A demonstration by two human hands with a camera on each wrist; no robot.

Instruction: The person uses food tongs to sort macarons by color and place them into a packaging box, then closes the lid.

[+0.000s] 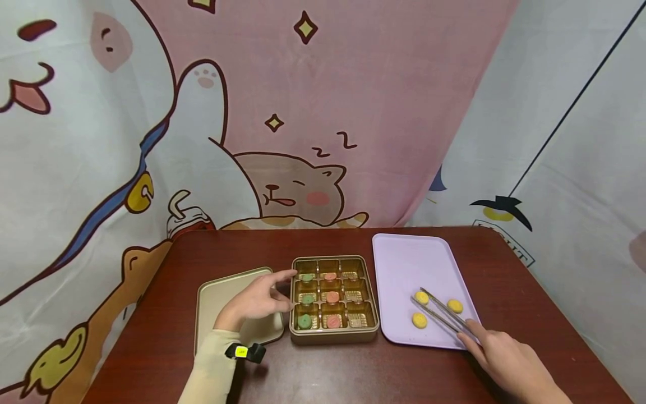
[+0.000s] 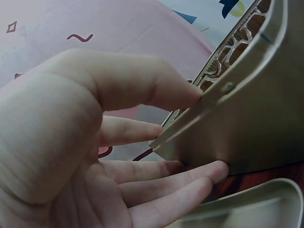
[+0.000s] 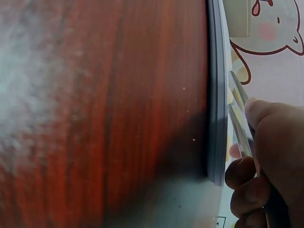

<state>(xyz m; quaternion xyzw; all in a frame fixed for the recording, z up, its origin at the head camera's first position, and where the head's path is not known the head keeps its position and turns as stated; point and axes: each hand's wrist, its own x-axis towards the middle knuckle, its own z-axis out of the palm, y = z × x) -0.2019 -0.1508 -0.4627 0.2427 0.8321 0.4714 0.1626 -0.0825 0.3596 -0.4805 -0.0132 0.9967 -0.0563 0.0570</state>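
Note:
A gold tin box (image 1: pixel 334 338) with a divided insert stands mid-table. Green cookies (image 1: pixel 305 321) sit in its left column and pink cookies (image 1: pixel 333 321) in its middle column; the right column holds none. My left hand (image 1: pixel 259 297) touches the box's left side, thumb and fingers mostly straight against rim and wall in the left wrist view. My right hand (image 1: pixel 504 356) grips metal tongs (image 1: pixel 438 316) over a lilac tray (image 1: pixel 414 258). Between the spread tong tips lies a yellow cookie (image 1: pixel 421 297); contact is unclear. Other yellow cookies (image 1: pixel 455 306) lie nearby.
The gold lid (image 1: pixel 222 303) lies on the dark wooden table (image 1: pixel 282 370), left of the box and partly under my left arm. A patterned cloth (image 1: pixel 383 112) hangs behind the table. The tray's edge stands just right of the box.

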